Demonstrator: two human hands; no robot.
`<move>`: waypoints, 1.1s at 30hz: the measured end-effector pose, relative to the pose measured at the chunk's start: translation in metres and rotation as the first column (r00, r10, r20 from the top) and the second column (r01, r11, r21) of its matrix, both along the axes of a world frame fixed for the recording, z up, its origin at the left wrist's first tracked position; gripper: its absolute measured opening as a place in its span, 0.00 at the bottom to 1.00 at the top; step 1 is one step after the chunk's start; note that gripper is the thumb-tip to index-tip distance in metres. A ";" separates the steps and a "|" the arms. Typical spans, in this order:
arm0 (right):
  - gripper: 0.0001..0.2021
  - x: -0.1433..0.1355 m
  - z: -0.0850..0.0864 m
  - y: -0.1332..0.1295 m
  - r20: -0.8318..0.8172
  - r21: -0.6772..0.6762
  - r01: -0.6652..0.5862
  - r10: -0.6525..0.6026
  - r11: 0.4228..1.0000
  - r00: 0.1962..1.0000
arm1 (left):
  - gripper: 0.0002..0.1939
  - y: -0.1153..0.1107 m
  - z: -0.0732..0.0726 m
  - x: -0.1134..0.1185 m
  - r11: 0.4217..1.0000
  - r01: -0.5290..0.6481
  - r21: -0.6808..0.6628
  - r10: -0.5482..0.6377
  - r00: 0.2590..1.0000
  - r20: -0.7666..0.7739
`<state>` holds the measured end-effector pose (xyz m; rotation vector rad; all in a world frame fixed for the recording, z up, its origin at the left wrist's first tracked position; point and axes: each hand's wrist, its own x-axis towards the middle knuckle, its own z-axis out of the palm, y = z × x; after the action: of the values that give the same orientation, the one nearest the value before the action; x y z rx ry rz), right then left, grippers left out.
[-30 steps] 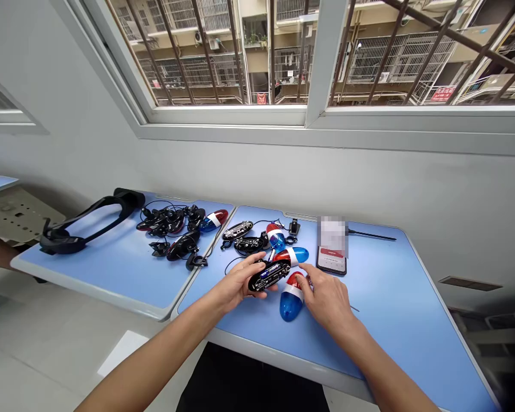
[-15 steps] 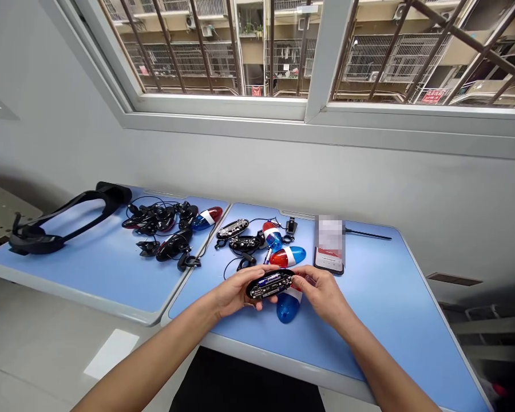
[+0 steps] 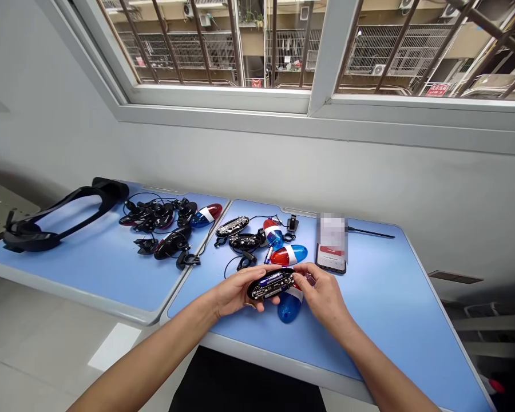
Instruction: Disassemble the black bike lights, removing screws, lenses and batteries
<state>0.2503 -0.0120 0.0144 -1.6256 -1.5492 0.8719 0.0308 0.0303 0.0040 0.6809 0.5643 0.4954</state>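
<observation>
Left grip clamped on black circuit base, right grip pinching its end

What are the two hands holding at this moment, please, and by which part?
Both hold the black oval base: left hand grips its left end, right hand its right end.

We see a black headset lying toward the left end of the left tabletop, with a heap of black parts and cables near its back right corner. On the right tabletop, a phone rests near the back edge, a red-and-blue shell just left of it.
</observation>
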 end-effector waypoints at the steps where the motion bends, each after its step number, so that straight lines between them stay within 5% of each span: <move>1: 0.13 0.000 0.000 0.000 -0.002 0.007 0.004 -0.004 1.000 1.000 | 0.25 0.001 -0.001 0.000 0.999 -0.003 -0.039 0.004 1.000 0.021; 6: 0.15 0.003 0.004 -0.001 0.022 0.070 -0.021 0.020 0.997 1.000 | 0.25 0.005 -0.004 0.000 0.977 -0.008 -0.215 0.024 0.997 0.071; 13: 0.26 0.001 0.007 -0.004 0.231 0.174 -0.280 0.237 0.944 0.944 | 0.29 0.006 0.005 0.001 0.983 0.031 -0.183 -0.030 1.000 0.008; 20: 0.21 0.001 -0.004 0.002 0.430 0.256 -0.218 0.091 0.942 0.898 | 0.46 0.016 0.011 -0.002 0.990 0.125 -0.069 -0.134 0.979 -0.153; 27: 0.21 0.003 -0.007 0.008 0.437 0.253 -0.170 0.044 0.952 0.898 | 0.27 0.010 0.023 -0.015 0.918 0.060 0.392 0.108 0.913 -0.392; 33: 0.21 -0.001 -0.007 0.009 0.351 0.291 -0.159 0.050 0.943 0.935 | 0.17 0.008 0.017 -0.014 0.909 -0.100 0.406 0.238 0.922 -0.306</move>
<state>0.2491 -0.0029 0.0076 -1.5197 -1.9181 0.3747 0.0169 0.0383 0.0209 1.1148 0.8817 0.6655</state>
